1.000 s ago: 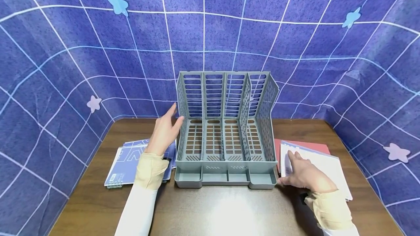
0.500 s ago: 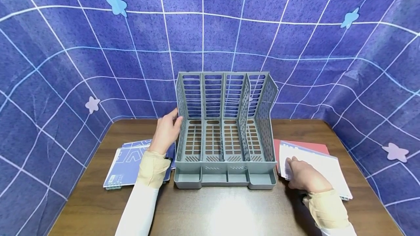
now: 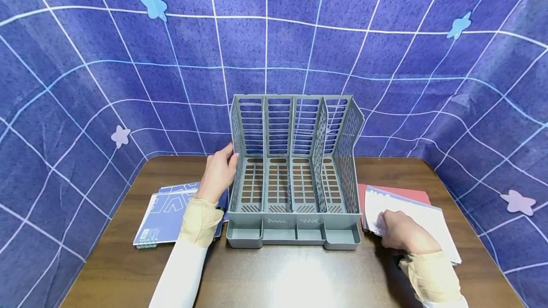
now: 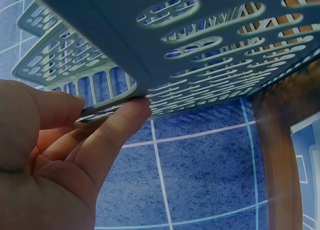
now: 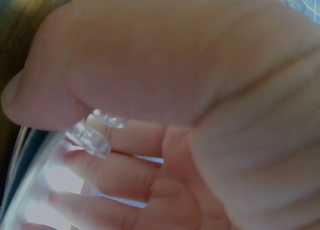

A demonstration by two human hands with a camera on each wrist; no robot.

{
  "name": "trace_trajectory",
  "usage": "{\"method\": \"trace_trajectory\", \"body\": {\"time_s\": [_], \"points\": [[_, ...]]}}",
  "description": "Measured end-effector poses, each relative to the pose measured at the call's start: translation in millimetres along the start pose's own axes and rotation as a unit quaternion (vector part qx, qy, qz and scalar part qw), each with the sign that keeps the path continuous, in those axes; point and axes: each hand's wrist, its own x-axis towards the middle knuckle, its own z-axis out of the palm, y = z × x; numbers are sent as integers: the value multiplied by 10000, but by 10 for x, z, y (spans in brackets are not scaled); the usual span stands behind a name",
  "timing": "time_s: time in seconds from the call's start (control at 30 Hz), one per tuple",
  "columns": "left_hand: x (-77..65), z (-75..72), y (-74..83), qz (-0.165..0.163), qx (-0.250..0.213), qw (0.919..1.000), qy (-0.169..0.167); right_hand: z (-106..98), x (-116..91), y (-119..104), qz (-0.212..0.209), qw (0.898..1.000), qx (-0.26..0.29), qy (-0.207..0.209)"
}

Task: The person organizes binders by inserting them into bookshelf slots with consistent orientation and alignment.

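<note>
A grey file rack (image 3: 278, 220) with upright dividers and small front trays stands mid-table. My left hand (image 3: 218, 172) grips the edge of its left side panel. In the left wrist view, thumb and fingers (image 4: 117, 122) pinch that perforated panel (image 4: 115, 40). On the right, my right hand (image 3: 404, 234) holds the near left edge of a white-covered notebook (image 3: 421, 215), fingers curled. Clear binding rings (image 5: 92, 137) show between thumb and fingers in the right wrist view; the hand hides part of the notebook. The notebook lies on a red-covered item (image 3: 421, 196).
Blue-covered notebooks (image 3: 164, 217) with ring binding lie left of the rack, partly under the left forearm. A blue cloth (image 3: 265, 46) with white lines and stars hangs behind and at both sides of the brown wooden table (image 3: 111, 270).
My left hand has closed on the rack's side panel. The right hand's fingers, spread over the white notebook before, have curled at its edge. The rack stays in place.
</note>
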Motion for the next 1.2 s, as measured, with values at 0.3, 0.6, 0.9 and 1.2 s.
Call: {"method": "trace_trajectory", "body": {"time_s": [0.3,0.6,0.9,1.2], "points": [[-21,23,0,18,25,10000,65,-87,-87,-6,7,9994,-26,343],[-20,24,-4,-49,5,10000,72,-160,-134,-10,-130,9975,-28,701],[-8,7,4,-100,-66,9999,32,-206,-158,10,-447,9921,21,1174],[-16,7,3,-141,-82,9999,-27,-379,-274,4,-217,9845,2,1738]]}}
